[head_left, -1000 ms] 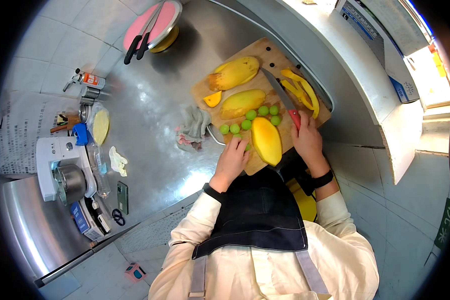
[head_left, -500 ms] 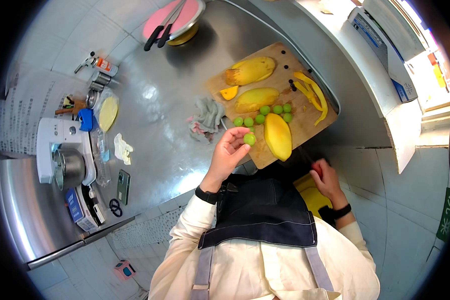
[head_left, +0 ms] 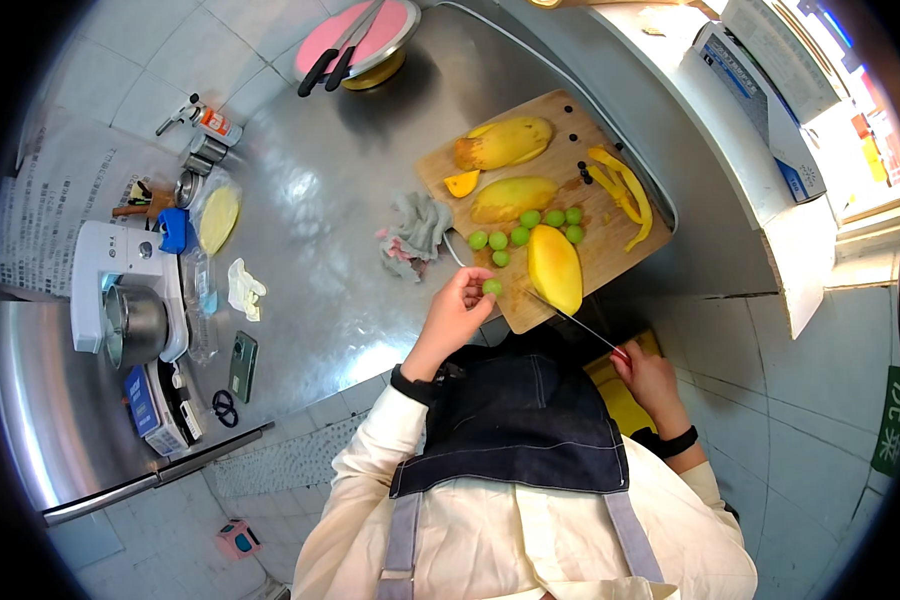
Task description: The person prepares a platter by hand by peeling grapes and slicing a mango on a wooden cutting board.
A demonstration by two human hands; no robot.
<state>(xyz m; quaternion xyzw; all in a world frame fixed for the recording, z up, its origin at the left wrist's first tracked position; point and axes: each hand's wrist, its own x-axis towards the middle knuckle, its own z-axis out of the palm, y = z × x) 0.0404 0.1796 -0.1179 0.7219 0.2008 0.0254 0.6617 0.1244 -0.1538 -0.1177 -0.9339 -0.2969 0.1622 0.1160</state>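
Note:
My left hand (head_left: 459, 307) pinches a green grape (head_left: 492, 287) at the near left corner of the wooden cutting board (head_left: 616, 257). In my right hand (head_left: 646, 378) is a knife (head_left: 588, 329) with a red handle, its thin blade pointing up and left, the tip over the board's near edge. Close to that tip lies a cut yellow mango piece (head_left: 555, 270). Several more green grapes (head_left: 520, 236) sit in a loose row behind it. Farther back are a peeled mango (head_left: 513, 199), another mango (head_left: 503, 142) and a small mango chunk (head_left: 462, 183).
Mango peel (head_left: 625, 197) and small dark berries (head_left: 583, 170) lie on the board's right. A grey cloth (head_left: 416, 230) is left of it. A pink-topped turntable (head_left: 372, 38) carries two knives. A stand mixer (head_left: 123, 290) and a phone (head_left: 243, 366) stand at the left.
My right hand has brought the knife up, so its blade now reaches the board's near edge. My left hand has drawn the grape slightly nearer, away from the other grapes.

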